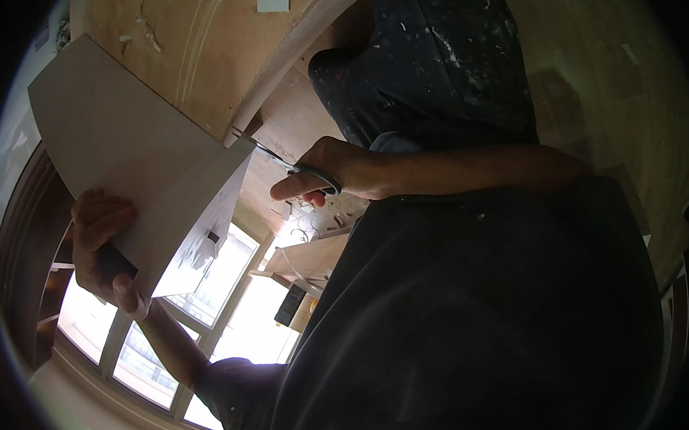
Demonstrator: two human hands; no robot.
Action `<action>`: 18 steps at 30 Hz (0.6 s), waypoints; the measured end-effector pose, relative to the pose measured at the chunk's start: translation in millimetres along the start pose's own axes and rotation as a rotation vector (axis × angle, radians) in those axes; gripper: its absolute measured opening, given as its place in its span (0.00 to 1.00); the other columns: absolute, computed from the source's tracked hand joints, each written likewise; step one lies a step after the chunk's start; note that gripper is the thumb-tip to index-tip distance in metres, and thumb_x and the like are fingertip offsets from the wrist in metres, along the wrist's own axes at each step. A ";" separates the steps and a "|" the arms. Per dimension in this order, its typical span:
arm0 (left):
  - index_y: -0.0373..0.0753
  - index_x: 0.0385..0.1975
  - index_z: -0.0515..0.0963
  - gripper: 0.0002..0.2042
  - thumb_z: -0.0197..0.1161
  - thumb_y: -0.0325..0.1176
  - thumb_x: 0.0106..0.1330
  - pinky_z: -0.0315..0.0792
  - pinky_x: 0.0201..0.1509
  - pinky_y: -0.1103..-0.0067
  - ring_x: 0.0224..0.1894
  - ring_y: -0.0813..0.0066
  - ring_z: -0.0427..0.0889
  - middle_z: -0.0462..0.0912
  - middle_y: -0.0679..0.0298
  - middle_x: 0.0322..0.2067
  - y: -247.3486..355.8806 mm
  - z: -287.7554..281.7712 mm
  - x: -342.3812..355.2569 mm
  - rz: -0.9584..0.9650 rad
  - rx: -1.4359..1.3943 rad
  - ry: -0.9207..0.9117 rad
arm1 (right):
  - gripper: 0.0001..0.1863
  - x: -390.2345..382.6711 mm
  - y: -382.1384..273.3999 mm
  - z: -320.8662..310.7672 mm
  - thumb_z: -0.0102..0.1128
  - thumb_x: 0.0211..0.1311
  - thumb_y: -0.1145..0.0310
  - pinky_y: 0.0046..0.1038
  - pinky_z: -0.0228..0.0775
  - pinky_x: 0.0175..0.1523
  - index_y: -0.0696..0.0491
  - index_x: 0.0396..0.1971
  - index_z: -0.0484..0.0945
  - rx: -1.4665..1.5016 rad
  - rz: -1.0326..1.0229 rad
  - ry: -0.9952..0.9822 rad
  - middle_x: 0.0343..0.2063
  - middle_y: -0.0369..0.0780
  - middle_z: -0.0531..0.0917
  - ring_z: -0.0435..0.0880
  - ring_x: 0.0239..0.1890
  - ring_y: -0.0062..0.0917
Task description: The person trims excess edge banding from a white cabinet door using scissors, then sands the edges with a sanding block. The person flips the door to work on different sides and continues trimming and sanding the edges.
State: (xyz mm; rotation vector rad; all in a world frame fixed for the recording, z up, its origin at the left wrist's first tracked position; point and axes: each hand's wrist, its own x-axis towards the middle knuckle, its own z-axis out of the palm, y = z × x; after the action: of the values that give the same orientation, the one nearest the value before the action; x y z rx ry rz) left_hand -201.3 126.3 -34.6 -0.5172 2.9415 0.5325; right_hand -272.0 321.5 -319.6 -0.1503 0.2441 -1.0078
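My left hand [101, 239] grips a large white sheet [144, 129] by its lower left edge, fingers over its face. The sheet is stiff and slightly curved. A dark rectangular piece [115, 263] lies between the fingers and thumb; I cannot tell whether it is part of the sheet. Closed round the dark handles of a pair of scissors [315, 175] is my right hand [335, 168]. Their blades reach the sheet's right corner, and I cannot make out whether they are between its layers or just beside it.
A wooden board [175, 46] with scraps and a small white piece [273, 4] on it lies beyond the sheet. Paint-spotted dark trousers [459, 58] show at the top. Offcuts litter the surface below the scissors. Bright windows [146, 360] stand at the lower left.
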 end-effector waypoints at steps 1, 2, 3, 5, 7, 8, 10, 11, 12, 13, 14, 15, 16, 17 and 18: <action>0.33 0.37 0.82 0.35 0.50 0.67 0.67 0.68 0.57 0.55 0.38 0.60 0.82 0.83 0.55 0.30 -0.5 -0.1 0.3 0.002 0.000 -0.006 | 0.24 -1.2 -2.7 1.2 0.82 0.50 0.47 0.27 0.61 0.32 0.55 0.22 0.85 -0.002 0.006 0.011 0.19 0.38 0.81 0.77 0.24 0.22; 0.33 0.37 0.82 0.35 0.50 0.67 0.67 0.68 0.57 0.55 0.38 0.60 0.82 0.83 0.55 0.31 -0.9 0.6 0.3 0.004 -0.004 -0.003 | 0.24 -3.0 -5.6 1.6 0.82 0.50 0.47 0.27 0.61 0.32 0.55 0.22 0.85 -0.014 0.019 0.027 0.19 0.38 0.81 0.77 0.24 0.22; 0.33 0.37 0.82 0.35 0.50 0.67 0.67 0.68 0.58 0.55 0.38 0.60 0.82 0.83 0.55 0.31 -1.4 1.6 0.4 0.005 -0.009 -0.001 | 0.24 -5.4 -8.5 1.4 0.82 0.50 0.48 0.28 0.61 0.32 0.55 0.22 0.84 -0.025 0.032 0.042 0.19 0.38 0.80 0.77 0.24 0.23; 0.34 0.37 0.82 0.35 0.50 0.67 0.67 0.68 0.58 0.54 0.38 0.60 0.82 0.83 0.56 0.31 -1.6 -0.4 -0.4 0.006 -0.004 -0.005 | 0.24 -8.2 -13.4 3.7 0.82 0.49 0.48 0.28 0.61 0.32 0.56 0.23 0.85 -0.039 0.053 0.055 0.19 0.39 0.80 0.77 0.24 0.23; 0.34 0.38 0.82 0.35 0.50 0.67 0.67 0.69 0.58 0.54 0.38 0.60 0.82 0.83 0.56 0.31 -3.4 -0.3 -0.7 0.019 0.001 -0.004 | 0.24 -10.9 -16.8 3.2 0.83 0.49 0.49 0.28 0.61 0.32 0.56 0.23 0.85 -0.054 0.068 0.071 0.20 0.39 0.80 0.77 0.24 0.24; 0.34 0.38 0.82 0.35 0.50 0.67 0.67 0.68 0.58 0.54 0.38 0.60 0.82 0.83 0.56 0.31 -2.9 0.3 0.0 0.017 0.001 -0.002 | 0.24 -10.9 -16.6 3.0 0.83 0.49 0.49 0.28 0.61 0.32 0.56 0.23 0.85 -0.042 0.056 0.060 0.20 0.39 0.80 0.77 0.24 0.24; 0.34 0.38 0.82 0.35 0.50 0.67 0.67 0.68 0.58 0.54 0.38 0.60 0.82 0.83 0.57 0.31 -0.5 1.2 0.6 0.008 0.002 0.001 | 0.24 -10.3 -15.2 2.9 0.83 0.49 0.49 0.28 0.62 0.32 0.57 0.23 0.85 -0.020 0.036 0.036 0.20 0.40 0.80 0.77 0.23 0.25; 0.34 0.38 0.82 0.35 0.50 0.67 0.67 0.68 0.58 0.54 0.38 0.60 0.82 0.83 0.56 0.31 -0.5 0.7 -0.1 0.009 0.005 -0.003 | 0.24 -9.9 -14.4 2.6 0.83 0.49 0.49 0.28 0.61 0.31 0.57 0.23 0.85 -0.016 0.036 0.036 0.20 0.40 0.80 0.77 0.23 0.25; 0.34 0.37 0.82 0.35 0.50 0.68 0.67 0.68 0.58 0.54 0.38 0.60 0.82 0.83 0.56 0.31 -0.9 -0.2 -1.0 0.009 0.007 -0.008 | 0.24 -9.6 -13.6 2.1 0.83 0.49 0.49 0.28 0.61 0.31 0.57 0.23 0.85 -0.012 0.037 0.036 0.19 0.40 0.80 0.77 0.23 0.24; 0.34 0.37 0.82 0.35 0.50 0.68 0.67 0.68 0.58 0.54 0.38 0.60 0.82 0.83 0.56 0.31 -1.6 -0.5 -0.9 0.012 0.008 -0.013 | 0.24 -9.5 -12.6 1.7 0.83 0.49 0.49 0.28 0.61 0.31 0.57 0.23 0.85 -0.007 0.034 0.039 0.19 0.40 0.80 0.76 0.23 0.24; 0.34 0.37 0.82 0.36 0.50 0.68 0.67 0.68 0.58 0.54 0.38 0.60 0.82 0.83 0.56 0.31 -2.0 -0.4 -0.7 0.012 0.005 -0.012 | 0.27 -8.8 -11.4 0.3 0.82 0.49 0.46 0.28 0.65 0.32 0.57 0.23 0.84 -0.030 0.028 0.026 0.20 0.40 0.81 0.78 0.24 0.24; 0.34 0.37 0.82 0.36 0.50 0.68 0.66 0.68 0.58 0.55 0.38 0.60 0.82 0.83 0.56 0.31 -2.4 -0.1 -0.4 0.012 0.001 -0.011 | 0.29 -7.9 -10.3 -1.8 0.80 0.49 0.43 0.27 0.69 0.34 0.58 0.23 0.84 -0.052 0.023 0.014 0.20 0.39 0.81 0.79 0.25 0.24; 0.34 0.37 0.82 0.36 0.50 0.68 0.66 0.68 0.57 0.55 0.38 0.60 0.82 0.82 0.56 0.31 -2.6 0.0 -0.4 0.010 -0.001 -0.010 | 0.32 -7.5 -10.7 -2.4 0.79 0.49 0.39 0.26 0.73 0.35 0.58 0.23 0.83 -0.074 0.018 -0.001 0.21 0.39 0.81 0.81 0.25 0.24; 0.34 0.37 0.82 0.36 0.50 0.68 0.66 0.68 0.57 0.55 0.38 0.60 0.82 0.82 0.56 0.31 -2.6 0.0 -0.3 0.011 -0.002 -0.010 | 0.32 -7.7 -10.7 -2.5 0.79 0.49 0.40 0.26 0.73 0.35 0.58 0.23 0.83 -0.072 0.023 0.002 0.21 0.39 0.81 0.81 0.25 0.24; 0.34 0.37 0.82 0.36 0.50 0.68 0.66 0.68 0.57 0.55 0.38 0.60 0.82 0.82 0.56 0.31 -2.7 0.0 -0.1 0.012 -0.003 -0.010 | 0.32 -8.0 -10.7 -2.6 0.79 0.49 0.40 0.26 0.73 0.35 0.58 0.23 0.83 -0.069 0.027 0.005 0.21 0.39 0.81 0.81 0.25 0.24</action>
State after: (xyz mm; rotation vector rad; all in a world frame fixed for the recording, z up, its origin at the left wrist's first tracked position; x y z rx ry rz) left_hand -200.3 124.0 -35.5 -0.4960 2.9369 0.5388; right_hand -285.4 322.6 -318.5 -0.2066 0.2845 -0.9730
